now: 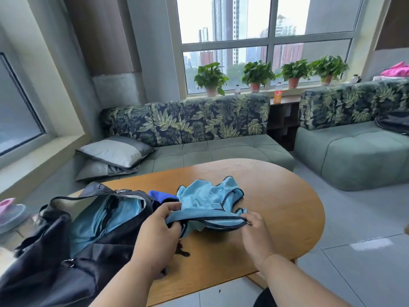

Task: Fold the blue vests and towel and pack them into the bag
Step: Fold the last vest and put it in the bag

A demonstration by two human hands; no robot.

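- Vest (pixel 208 200), light blue mesh with dark navy trim, lies crumpled on the wooden table (pixel 276 196), its near edge pulled taut between my two hands.
- My left hand (pixel 158 227) grips the vest's left end, thumb and fingers curled round the bunched fabric; the forearm comes up from the bottom edge and crosses over the bag's near corner.
- My right hand (pixel 254 227) pinches the right end of the same trimmed edge between thumb and fingertips; the wrist is bent slightly inward and the forearm runs in from the lower right.
- Both hands sit low over the table, well apart, with the edge stretched in a shallow curve between them.
- A darker blue piece of cloth (pixel 158 194), possibly the towel, peeks out between the vest and the bag; I cannot tell for sure.
- The black bag (pixel 66 251) sits open on the table's left end, just beside the vest, with light blue fabric already showing inside.
- Beyond the table stands a green sofa (pixel 210 149) with a leaf-print back, two grey cushions (pixel 112 151) at its left, and potted plants (pixel 256 74) along the windowsill.
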